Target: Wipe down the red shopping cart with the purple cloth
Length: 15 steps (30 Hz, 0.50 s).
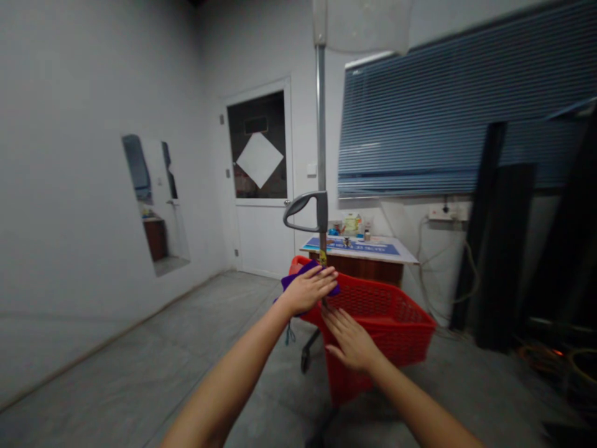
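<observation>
A red plastic shopping cart point(392, 311) with a perforated basket stands before me. Above it rises a metal pole point(321, 112) with a grey loop handle point(305, 211) on it. My left hand point(305, 291) holds a purple cloth point(290, 280) against the near side of the basket, by the pole; its fingers lie extended over the cloth, and the thumb is hidden. Lower and to the right, my right hand point(352, 342) is open and bare, fingers stretched out at the cart's near red panel. Its fingertips come close to the pole's lower part; contact there is unclear.
Behind the cart is a table point(405, 252) bearing a blue-and-white printed sheet and several small containers. A white door point(265, 242) and a wall mirror point(156, 211) are to the left. Dark upright panels point(504, 261) and loose cables stand at right. A caster point(305, 361) touches the concrete floor.
</observation>
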Each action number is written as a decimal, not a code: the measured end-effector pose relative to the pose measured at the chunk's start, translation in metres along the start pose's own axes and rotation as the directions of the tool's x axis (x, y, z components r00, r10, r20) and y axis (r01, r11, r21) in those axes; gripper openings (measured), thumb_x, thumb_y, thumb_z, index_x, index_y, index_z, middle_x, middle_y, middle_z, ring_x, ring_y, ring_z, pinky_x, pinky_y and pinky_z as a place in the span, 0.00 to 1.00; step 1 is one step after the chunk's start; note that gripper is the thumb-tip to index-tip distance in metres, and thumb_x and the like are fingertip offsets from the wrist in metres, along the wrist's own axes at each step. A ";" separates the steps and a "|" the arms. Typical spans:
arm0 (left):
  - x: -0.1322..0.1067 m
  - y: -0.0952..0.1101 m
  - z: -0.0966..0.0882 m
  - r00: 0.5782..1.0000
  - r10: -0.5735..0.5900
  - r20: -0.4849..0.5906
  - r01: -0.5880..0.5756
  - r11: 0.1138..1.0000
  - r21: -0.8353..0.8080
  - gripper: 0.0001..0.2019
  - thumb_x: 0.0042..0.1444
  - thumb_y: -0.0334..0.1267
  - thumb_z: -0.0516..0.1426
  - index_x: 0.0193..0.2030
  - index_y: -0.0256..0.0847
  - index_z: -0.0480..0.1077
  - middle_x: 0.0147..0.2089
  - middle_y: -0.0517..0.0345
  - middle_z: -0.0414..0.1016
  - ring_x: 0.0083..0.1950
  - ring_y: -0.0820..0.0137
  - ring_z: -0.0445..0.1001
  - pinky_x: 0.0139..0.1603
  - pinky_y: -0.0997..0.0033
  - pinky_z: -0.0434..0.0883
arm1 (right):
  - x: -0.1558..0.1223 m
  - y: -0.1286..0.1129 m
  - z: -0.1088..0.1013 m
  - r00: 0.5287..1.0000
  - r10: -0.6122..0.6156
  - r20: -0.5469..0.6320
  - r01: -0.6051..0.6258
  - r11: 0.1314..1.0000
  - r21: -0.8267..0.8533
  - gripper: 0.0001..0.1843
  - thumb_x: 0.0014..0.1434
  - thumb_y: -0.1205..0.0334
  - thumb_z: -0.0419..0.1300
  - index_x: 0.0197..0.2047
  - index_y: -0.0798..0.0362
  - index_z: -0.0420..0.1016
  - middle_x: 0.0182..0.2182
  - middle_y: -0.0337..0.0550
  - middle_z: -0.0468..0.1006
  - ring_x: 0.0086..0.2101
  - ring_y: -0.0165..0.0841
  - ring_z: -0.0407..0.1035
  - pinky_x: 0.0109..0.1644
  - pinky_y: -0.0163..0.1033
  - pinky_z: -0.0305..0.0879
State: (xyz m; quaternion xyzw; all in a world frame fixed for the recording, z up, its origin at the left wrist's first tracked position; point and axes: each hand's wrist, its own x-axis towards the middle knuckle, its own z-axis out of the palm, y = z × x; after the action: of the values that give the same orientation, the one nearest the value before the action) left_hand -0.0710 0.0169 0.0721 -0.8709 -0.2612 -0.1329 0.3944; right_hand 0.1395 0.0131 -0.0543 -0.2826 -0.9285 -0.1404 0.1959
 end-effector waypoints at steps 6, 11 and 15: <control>-0.004 0.007 0.009 1.000 0.014 -0.006 -0.014 1.000 -0.015 0.20 0.65 0.35 0.49 0.64 0.42 0.61 0.67 0.55 0.63 0.71 0.70 0.51 0.70 0.62 0.50 | -0.021 0.013 0.019 0.993 0.108 -0.039 -0.109 0.993 -0.033 0.42 0.64 0.52 0.50 0.71 0.54 0.30 0.70 0.48 0.38 0.68 0.40 0.35 0.69 0.50 0.43; -0.004 0.012 0.011 1.000 0.006 0.021 -0.005 1.000 -0.024 0.18 0.66 0.36 0.47 0.62 0.42 0.63 0.65 0.55 0.66 0.70 0.70 0.53 0.70 0.63 0.48 | -0.034 0.027 0.026 0.976 0.218 0.001 -0.218 0.976 -0.008 0.40 0.65 0.51 0.48 0.72 0.50 0.30 0.70 0.46 0.38 0.68 0.39 0.35 0.69 0.51 0.43; -0.005 0.020 0.015 0.999 -0.013 0.035 0.014 1.000 -0.027 0.16 0.67 0.35 0.47 0.59 0.41 0.65 0.63 0.55 0.68 0.69 0.69 0.56 0.70 0.63 0.49 | -0.040 0.032 0.030 0.948 0.315 0.042 -0.316 0.948 0.038 0.39 0.65 0.48 0.48 0.71 0.46 0.31 0.70 0.44 0.38 0.68 0.41 0.36 0.68 0.53 0.44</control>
State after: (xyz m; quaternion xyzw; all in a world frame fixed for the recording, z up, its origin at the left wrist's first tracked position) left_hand -0.0632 0.0150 0.0480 -0.8767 -0.2719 -0.1237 0.3770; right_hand 0.1805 0.0310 -0.0936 -0.4254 -0.8775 -0.0818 0.2057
